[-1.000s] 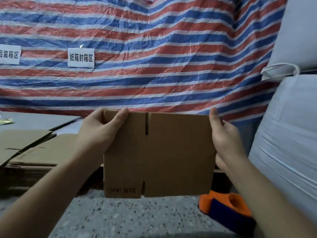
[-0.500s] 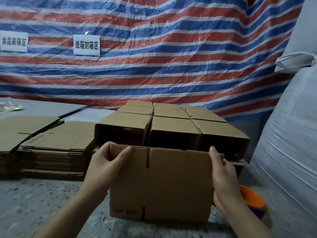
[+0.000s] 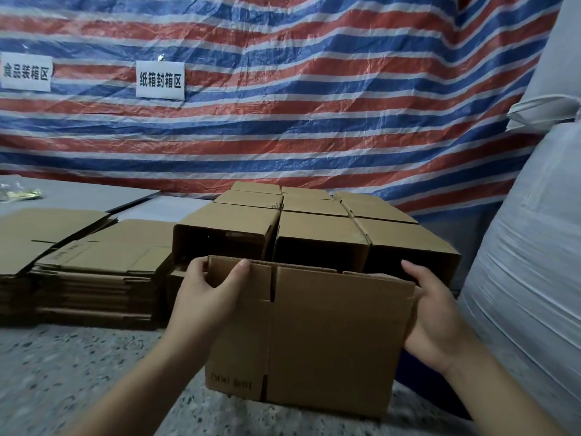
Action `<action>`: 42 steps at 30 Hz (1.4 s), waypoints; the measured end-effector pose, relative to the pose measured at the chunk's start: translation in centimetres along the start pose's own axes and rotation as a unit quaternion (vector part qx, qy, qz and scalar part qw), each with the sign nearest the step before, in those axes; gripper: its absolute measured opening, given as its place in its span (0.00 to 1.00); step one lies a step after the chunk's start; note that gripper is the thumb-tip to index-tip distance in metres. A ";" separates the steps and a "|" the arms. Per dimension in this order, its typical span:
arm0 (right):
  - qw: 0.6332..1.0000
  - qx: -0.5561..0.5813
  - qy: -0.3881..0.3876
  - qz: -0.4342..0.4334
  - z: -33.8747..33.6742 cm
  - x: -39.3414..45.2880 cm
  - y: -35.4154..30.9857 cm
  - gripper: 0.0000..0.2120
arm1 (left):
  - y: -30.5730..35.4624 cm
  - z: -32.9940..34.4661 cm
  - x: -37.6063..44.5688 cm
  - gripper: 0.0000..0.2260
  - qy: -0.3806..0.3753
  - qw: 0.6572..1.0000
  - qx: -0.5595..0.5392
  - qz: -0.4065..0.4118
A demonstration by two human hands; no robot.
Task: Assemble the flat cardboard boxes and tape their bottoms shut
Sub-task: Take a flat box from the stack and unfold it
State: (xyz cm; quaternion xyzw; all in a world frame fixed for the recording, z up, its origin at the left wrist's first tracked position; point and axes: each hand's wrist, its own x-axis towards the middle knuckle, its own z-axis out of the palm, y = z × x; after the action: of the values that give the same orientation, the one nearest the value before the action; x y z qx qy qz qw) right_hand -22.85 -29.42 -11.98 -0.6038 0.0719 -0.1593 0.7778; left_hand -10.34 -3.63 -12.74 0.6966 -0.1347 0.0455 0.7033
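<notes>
The flattened brown cardboard box stands upright on its edge on the speckled grey floor, broad face to the camera, long axis left-right, flap slots at top and bottom. The left hand pinches its top left corner; the right hand curls round its right edge. Behind stand assembled brown cardboard boxes; a stack of flat cardboard blanks lies to the left.

The flat brown cardboard box stands upright on its edge in front of me, slits at top and bottom. Assembled boxes sit in rows behind it, flat stacks at left.
</notes>
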 end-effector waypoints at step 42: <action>0.989 0.018 0.140 0.040 2.6 -1.0 3.0 0.27 | 2.7 1.5 -1.1 0.21 -0.197 0.966 -0.102 -0.136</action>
State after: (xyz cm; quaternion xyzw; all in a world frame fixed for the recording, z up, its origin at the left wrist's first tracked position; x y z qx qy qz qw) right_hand -22.48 -26.02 -14.25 -0.5578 0.2016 -0.2121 0.7767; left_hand -12.29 -4.89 -10.42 0.6278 -0.1791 -0.2026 0.7299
